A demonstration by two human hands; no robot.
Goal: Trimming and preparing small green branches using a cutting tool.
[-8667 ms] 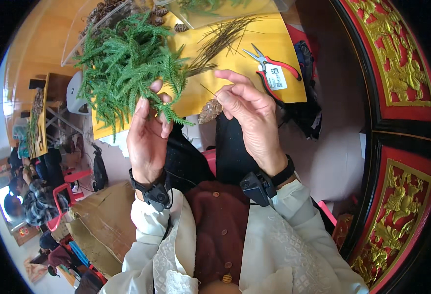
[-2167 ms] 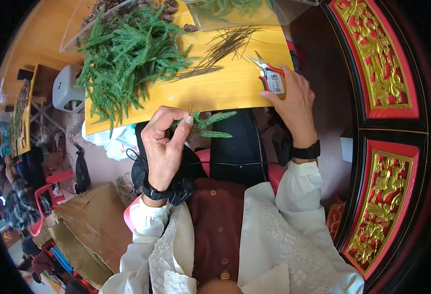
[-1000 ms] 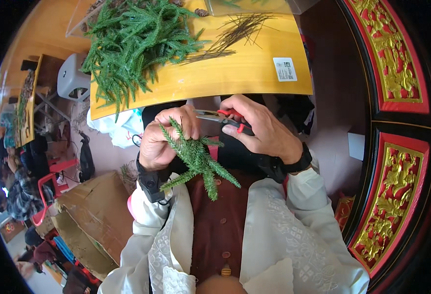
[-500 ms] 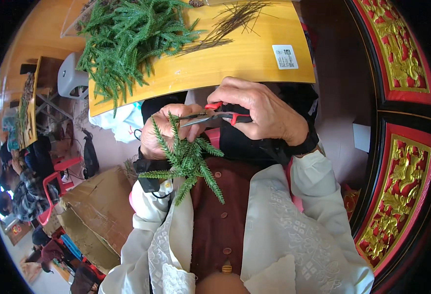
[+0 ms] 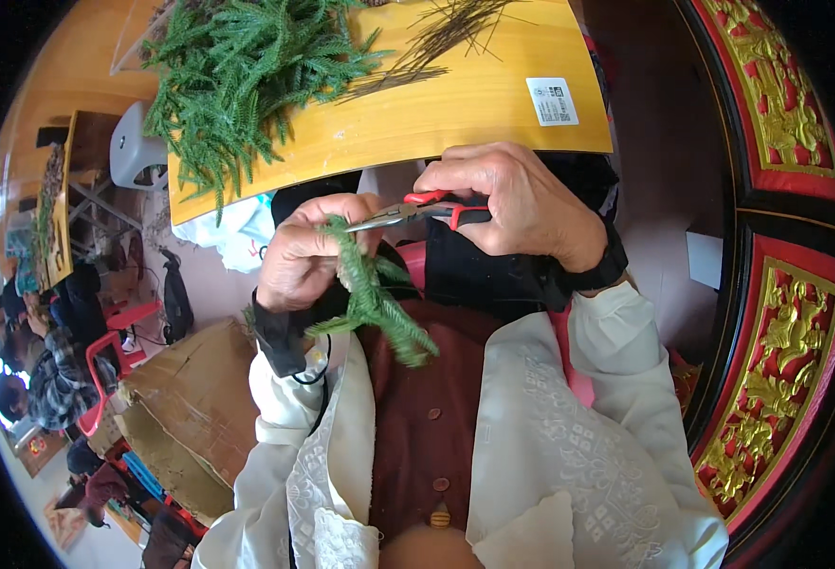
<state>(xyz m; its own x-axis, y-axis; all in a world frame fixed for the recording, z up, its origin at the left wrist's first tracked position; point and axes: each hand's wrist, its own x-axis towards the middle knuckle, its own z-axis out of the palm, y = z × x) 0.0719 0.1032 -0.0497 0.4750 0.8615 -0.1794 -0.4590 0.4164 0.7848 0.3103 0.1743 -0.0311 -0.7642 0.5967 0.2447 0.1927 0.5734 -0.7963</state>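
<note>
A green artificial pine sprig (image 5: 370,296) hangs from my left hand (image 5: 305,248), its stem end pinched between thumb and fingers. The sprig is smeared by motion. My right hand (image 5: 522,204) is wrapped round a pair of long-nose pliers (image 5: 394,216) with red and black handles. The jaws are closed and point left, touching the top of the sprig by my left fingertips. What the tips grip is too small to tell. Both hands are over my lap, just in front of the table's near edge.
On the yellow table (image 5: 455,123) lie a heap of green pine sprigs (image 5: 237,85), a bundle of thin brown wires (image 5: 436,47) and a white label (image 5: 552,101). A flattened cardboard box (image 5: 194,398) lies at left, near a grey stool (image 5: 136,147). Red-and-gold carved panels (image 5: 778,351) stand at right.
The pine sprig has swung and turned, its branches now bunched downward. The plier jaws have gone from apart to closed at the sprig's top. My left hand has shifted slightly left.
</note>
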